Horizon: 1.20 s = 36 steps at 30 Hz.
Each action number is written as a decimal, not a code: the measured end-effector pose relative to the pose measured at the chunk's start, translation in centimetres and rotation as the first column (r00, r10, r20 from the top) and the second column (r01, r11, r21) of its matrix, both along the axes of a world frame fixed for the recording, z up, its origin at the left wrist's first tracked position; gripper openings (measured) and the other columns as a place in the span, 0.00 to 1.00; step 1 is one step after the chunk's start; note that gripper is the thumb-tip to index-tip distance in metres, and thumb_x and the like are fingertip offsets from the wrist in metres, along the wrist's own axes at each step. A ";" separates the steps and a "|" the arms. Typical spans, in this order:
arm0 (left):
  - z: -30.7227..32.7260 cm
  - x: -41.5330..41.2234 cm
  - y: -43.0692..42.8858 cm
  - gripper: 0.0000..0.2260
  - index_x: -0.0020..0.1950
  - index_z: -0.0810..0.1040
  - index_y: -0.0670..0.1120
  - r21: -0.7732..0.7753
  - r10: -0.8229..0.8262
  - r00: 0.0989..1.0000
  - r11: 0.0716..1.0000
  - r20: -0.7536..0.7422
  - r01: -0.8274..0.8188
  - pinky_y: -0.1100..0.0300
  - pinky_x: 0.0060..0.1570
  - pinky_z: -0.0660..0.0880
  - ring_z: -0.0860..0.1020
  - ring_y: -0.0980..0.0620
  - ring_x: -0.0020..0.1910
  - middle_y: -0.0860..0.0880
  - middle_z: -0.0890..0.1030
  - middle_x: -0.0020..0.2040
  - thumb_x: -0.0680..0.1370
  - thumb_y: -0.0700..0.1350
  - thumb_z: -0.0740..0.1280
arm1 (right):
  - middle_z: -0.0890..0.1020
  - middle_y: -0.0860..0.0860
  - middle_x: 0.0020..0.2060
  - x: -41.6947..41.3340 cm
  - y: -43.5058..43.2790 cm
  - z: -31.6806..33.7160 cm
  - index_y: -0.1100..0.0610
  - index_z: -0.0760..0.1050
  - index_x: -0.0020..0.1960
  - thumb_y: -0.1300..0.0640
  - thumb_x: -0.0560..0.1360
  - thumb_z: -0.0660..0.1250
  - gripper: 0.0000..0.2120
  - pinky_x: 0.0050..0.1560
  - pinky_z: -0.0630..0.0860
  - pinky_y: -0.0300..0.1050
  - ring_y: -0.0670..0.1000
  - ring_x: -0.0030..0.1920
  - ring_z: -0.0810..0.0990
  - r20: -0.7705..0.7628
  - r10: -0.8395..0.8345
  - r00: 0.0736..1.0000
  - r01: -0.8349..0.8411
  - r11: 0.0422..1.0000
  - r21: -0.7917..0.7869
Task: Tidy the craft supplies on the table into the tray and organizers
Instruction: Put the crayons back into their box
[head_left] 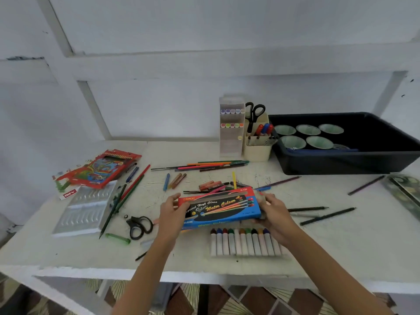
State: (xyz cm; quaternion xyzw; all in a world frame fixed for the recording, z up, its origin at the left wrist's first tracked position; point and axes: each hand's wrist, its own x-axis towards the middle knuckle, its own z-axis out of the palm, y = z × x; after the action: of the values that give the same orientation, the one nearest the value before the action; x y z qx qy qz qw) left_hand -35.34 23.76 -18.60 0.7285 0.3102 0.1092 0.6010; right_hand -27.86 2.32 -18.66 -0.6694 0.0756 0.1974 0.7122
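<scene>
White table (341,246), black tray (341,163), scissors (139,226), loose pencils (204,165), paint tubes (245,243)

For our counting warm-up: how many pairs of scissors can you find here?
2. One pair stands handles-up in the cream organizer beside the dark tray; the other lies on the table left of the left hand. More may be hidden.

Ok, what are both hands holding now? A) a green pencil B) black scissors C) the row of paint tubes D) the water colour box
D: the left hand and right hand grip opposite ends of the water colour box; the paint tubes lie on the table.
</scene>
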 end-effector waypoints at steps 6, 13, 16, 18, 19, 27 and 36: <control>0.6 -1.4 -2.3 0.37 0.74 0.59 0.56 0.658 -0.441 0.896 0.659 -0.052 0.363 0.51 0.74 0.47 0.54 0.59 0.72 0.63 0.60 0.68 0.69 0.69 0.62 | 0.83 0.56 0.46 -1.5 -0.4 -0.5 0.58 0.73 0.58 0.50 0.80 0.58 0.14 0.31 0.78 0.42 0.52 0.43 0.83 0.031 -0.017 0.999 0.018 0.999 -0.033; 0.8 0.7 -2.8 0.51 0.76 0.47 0.56 0.813 -0.588 0.725 0.185 -0.358 0.551 0.54 0.71 0.29 0.42 0.58 0.75 0.57 0.50 0.77 0.60 0.78 0.58 | 0.83 0.55 0.47 -2.8 0.0 -1.1 0.55 0.71 0.62 0.53 0.80 0.59 0.13 0.33 0.79 0.44 0.51 0.44 0.84 0.004 -0.007 1.000 0.007 1.000 -0.012; 0.6 1.0 -2.9 0.47 0.76 0.52 0.55 0.760 -0.611 0.700 0.233 -0.371 0.606 0.53 0.74 0.50 0.58 0.56 0.73 0.56 0.60 0.74 0.63 0.73 0.66 | 0.83 0.55 0.49 -3.2 0.5 -1.2 0.55 0.72 0.62 0.53 0.80 0.59 0.13 0.37 0.80 0.45 0.52 0.46 0.84 -0.008 0.044 0.999 -0.044 0.999 0.027; 0.4 1.1 -2.1 0.44 0.73 0.57 0.55 0.752 -0.622 0.702 0.263 -0.347 0.604 0.55 0.69 0.61 0.64 0.58 0.66 0.57 0.65 0.70 0.64 0.71 0.67 | 0.81 0.54 0.53 -3.1 0.5 -1.4 0.54 0.72 0.64 0.53 0.79 0.60 0.14 0.45 0.81 0.46 0.51 0.50 0.82 0.035 0.072 0.997 -0.072 0.997 0.000; 0.4 1.1 -1.6 0.42 0.72 0.59 0.55 0.754 -0.625 0.703 0.267 -0.339 0.600 0.56 0.67 0.63 0.66 0.59 0.64 0.57 0.67 0.67 0.64 0.71 0.68 | 0.80 0.53 0.54 -3.0 0.3 -1.5 0.53 0.72 0.64 0.54 0.79 0.60 0.14 0.47 0.80 0.45 0.49 0.52 0.81 0.104 0.093 0.990 -0.086 0.994 -0.066; -0.3 0.3 3.9 0.42 0.67 0.66 0.56 0.713 -0.623 0.719 0.350 -0.308 0.608 0.54 0.59 0.73 0.72 0.62 0.56 0.60 0.73 0.59 0.58 0.74 0.66 | 0.66 0.36 0.67 -3.3 -2.7 -3.4 0.38 0.61 0.69 0.29 0.64 0.67 0.37 0.69 0.61 0.43 0.37 0.67 0.62 0.340 0.774 0.535 -0.243 0.526 -0.815; -0.6 -0.8 6.4 0.40 0.63 0.68 0.58 0.629 -0.666 0.691 0.417 -0.279 0.656 0.63 0.54 0.75 0.74 0.64 0.52 0.62 0.74 0.55 0.55 0.74 0.69 | 0.71 0.36 0.61 -2.5 -3.3 -4.1 0.36 0.67 0.64 0.30 0.65 0.67 0.30 0.66 0.64 0.44 0.36 0.63 0.64 0.386 0.821 0.421 -0.162 0.487 -0.859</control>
State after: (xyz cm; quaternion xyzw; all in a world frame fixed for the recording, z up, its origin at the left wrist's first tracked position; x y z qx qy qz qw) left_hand -36.17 30.11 -19.16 0.9569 -0.0697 -0.0241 0.2809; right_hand -30.32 -0.97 -22.76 -0.8857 -0.3903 0.0666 0.2426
